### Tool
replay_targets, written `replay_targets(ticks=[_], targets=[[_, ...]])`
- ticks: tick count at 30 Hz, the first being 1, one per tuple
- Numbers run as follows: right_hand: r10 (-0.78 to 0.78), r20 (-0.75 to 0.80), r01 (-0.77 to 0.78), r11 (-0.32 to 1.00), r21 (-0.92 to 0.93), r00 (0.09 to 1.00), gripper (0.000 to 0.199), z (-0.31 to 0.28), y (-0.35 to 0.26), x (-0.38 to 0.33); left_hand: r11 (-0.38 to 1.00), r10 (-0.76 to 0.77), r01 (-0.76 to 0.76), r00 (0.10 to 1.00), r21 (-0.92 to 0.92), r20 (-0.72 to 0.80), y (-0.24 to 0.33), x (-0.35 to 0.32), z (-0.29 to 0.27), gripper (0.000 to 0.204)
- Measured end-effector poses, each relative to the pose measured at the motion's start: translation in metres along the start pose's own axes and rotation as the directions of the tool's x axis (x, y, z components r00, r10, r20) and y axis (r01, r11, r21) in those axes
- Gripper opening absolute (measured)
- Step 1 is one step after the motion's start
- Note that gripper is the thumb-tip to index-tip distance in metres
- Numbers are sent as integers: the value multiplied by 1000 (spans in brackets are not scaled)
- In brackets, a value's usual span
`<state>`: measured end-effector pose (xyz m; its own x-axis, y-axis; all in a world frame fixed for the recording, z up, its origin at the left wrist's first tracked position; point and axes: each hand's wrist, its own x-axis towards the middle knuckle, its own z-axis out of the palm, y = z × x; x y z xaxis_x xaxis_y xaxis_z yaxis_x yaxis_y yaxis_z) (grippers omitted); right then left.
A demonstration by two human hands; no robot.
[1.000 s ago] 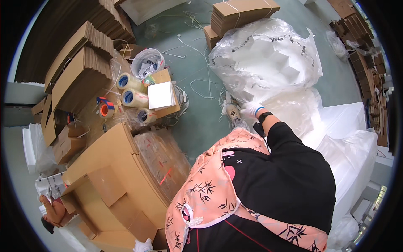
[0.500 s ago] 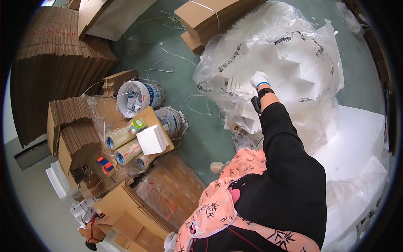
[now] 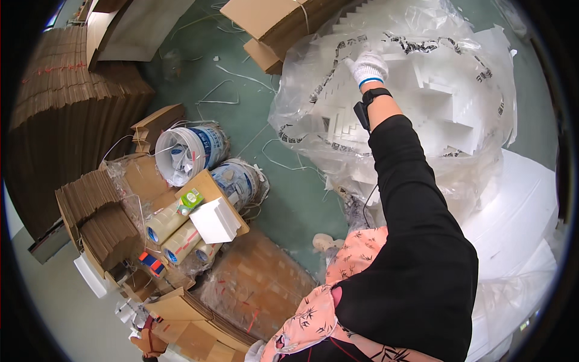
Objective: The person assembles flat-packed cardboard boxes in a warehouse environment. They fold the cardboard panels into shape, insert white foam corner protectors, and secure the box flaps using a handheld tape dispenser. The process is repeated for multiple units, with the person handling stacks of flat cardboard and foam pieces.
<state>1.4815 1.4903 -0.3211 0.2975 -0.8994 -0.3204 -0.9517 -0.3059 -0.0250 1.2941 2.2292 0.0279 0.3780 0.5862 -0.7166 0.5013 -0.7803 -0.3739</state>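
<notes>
1. Foam pieces (image 3: 434,90) sit in a clear plastic bag (image 3: 301,120) on the green floor (image 3: 289,199).
2. Right hand (image 3: 369,66), white-gloved, rests on the bag; whether its fingers are pinching it is unclear.
3. Left hand (image 3: 256,349) barely shows.
4. Cardboard stacks (image 3: 66,114), buckets (image 3: 187,154) and tape rolls (image 3: 175,235) crowd the floor.

A strip of bare green floor (image 3: 289,199) runs from near centre to the far left, crossed only by loose white straps (image 3: 241,78). On its left stand two buckets (image 3: 193,151), tape rolls (image 3: 172,232) and stacked flat cardboard (image 3: 66,102). On its right a clear bag of white foam pieces (image 3: 434,102) bulks high, touched by the gloved right hand (image 3: 369,66). Bundled cartons (image 3: 271,24) close the far end.
</notes>
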Motion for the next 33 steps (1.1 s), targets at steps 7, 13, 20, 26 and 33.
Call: replay_targets(ticks=[7, 13, 20, 26, 33], targets=[[73, -24, -69, 987, 145, 997, 55, 43, 16, -5, 941, 204, -185, 978, -282, 37, 0, 4, 3, 32], [101, 18, -102, 992, 79, 995, 67, 48, 35, -46, 839, 273, -153, 948, -522, 162, -8, 21, 0, 31], [54, 85, -66, 988, 141, 995, 60, 74, 49, -39, 712, 255, 103, 884, -695, 392, -16, 49, 3, 46], [356, 141, -382, 831, 404, 924, 49, 63, 135, -111, 697, 319, 51, 871, -715, 373, -48, 73, 8, 48], [433, 501, -617, 184, 765, 750, 50, 56, 243, -231, 691, 506, -194, 818, -696, 274, -86, 85, 21, 47]])
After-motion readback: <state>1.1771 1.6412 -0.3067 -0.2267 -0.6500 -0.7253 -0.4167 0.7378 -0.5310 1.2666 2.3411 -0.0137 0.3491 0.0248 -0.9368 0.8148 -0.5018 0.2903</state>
